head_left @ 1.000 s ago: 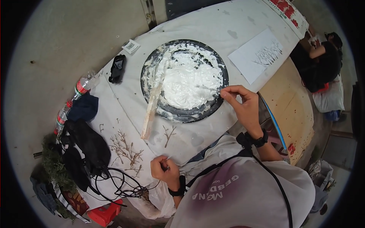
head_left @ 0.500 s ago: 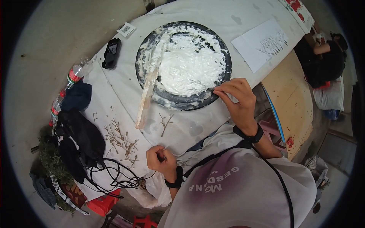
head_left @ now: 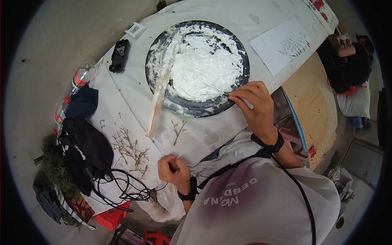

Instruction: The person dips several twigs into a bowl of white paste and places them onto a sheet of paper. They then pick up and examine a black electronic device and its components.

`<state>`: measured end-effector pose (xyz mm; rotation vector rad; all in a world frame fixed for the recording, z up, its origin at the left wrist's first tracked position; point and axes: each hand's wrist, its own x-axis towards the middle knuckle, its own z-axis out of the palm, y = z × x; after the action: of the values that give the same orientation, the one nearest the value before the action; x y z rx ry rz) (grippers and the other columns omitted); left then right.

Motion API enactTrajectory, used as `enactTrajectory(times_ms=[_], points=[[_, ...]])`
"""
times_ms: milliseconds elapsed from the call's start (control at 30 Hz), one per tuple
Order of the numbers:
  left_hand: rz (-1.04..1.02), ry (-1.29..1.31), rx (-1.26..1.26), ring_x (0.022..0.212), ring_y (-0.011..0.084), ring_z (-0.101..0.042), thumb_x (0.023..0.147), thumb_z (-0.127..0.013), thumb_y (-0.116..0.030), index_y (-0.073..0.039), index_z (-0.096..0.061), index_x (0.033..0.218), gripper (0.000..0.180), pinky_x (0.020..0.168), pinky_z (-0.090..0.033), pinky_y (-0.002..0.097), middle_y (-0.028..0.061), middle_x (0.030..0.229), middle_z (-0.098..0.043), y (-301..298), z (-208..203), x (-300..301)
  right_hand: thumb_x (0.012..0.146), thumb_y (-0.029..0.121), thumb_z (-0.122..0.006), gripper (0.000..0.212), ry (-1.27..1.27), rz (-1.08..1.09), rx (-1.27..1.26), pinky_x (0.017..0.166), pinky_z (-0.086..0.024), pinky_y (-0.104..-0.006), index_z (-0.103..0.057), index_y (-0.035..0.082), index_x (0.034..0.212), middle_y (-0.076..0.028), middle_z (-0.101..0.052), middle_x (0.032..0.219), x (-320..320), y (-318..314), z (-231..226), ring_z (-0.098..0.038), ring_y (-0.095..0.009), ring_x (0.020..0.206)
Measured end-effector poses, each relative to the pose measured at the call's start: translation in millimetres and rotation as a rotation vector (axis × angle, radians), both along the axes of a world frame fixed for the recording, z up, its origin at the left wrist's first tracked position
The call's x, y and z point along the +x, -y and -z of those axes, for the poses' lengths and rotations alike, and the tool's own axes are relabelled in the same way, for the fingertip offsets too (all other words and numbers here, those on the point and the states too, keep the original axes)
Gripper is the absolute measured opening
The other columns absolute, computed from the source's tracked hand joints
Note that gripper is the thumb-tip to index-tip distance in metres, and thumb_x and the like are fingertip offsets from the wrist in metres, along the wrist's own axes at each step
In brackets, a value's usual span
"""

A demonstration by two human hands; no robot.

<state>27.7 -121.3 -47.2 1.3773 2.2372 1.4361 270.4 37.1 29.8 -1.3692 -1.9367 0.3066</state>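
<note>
A round black tray (head_left: 241, 79) smeared with thick white paste (head_left: 204, 69) lies on the cloth-covered table. My right hand (head_left: 257, 108) is at its near right rim, thumb and fingertips pinching the end of a thin twig. The twig's far part rests in the paste, its tip hard to see. My left hand (head_left: 173, 168) is curled closed near the table's front edge; whatever its fingers may hold is hidden. A paste-coated wooden stick (head_left: 155, 112) leans over the tray's left side. One forked twig (head_left: 178, 132) sits between the tray and my left hand.
Several bare twigs (head_left: 130, 151) lie left of my hand, beside a black bag (head_left: 87, 143) with looped cables (head_left: 122, 188). White-coated twigs (head_left: 295, 44) rest on a paper sheet (head_left: 267, 57) at right. A black device (head_left: 119, 56) and plastic bottles (head_left: 81, 77) are at far left.
The view has shifted slightly. My right hand keeps its pinch on the twig at the tray's rim, and my left hand stays curled in place.
</note>
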Motion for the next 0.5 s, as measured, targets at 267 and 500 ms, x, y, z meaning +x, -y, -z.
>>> enactTrajectory(times_ms=[267,500], points=[[-0.003,0.005,0.008,0.053,0.0049,-0.034,0.079,-0.057,0.008,0.000,-0.063,0.081,0.010,0.051,-0.024,0.0241,-0.0042,0.060,-0.045,-1.1,1.8,-0.5,0.080,-0.002,-0.085,0.020,-0.050,0.028,0.017,0.083,-0.054,-0.0353,-0.079,0.004,0.098,-0.006,-0.076,0.099,-0.4,-2.7,-1.4,-0.066,-0.026,0.094],[0.004,0.004,0.020,0.053,0.0050,-0.033,0.079,-0.057,0.007,0.000,-0.063,0.081,0.009,0.051,-0.024,0.0241,-0.0044,0.060,-0.044,-0.8,0.9,-0.5,0.089,0.000,-0.082,0.014,-0.297,0.189,-0.114,0.086,-0.051,-0.0293,-0.078,0.001,0.103,-0.006,-0.076,0.097,5.7,-10.7,-8.4,-0.066,-0.017,0.094]])
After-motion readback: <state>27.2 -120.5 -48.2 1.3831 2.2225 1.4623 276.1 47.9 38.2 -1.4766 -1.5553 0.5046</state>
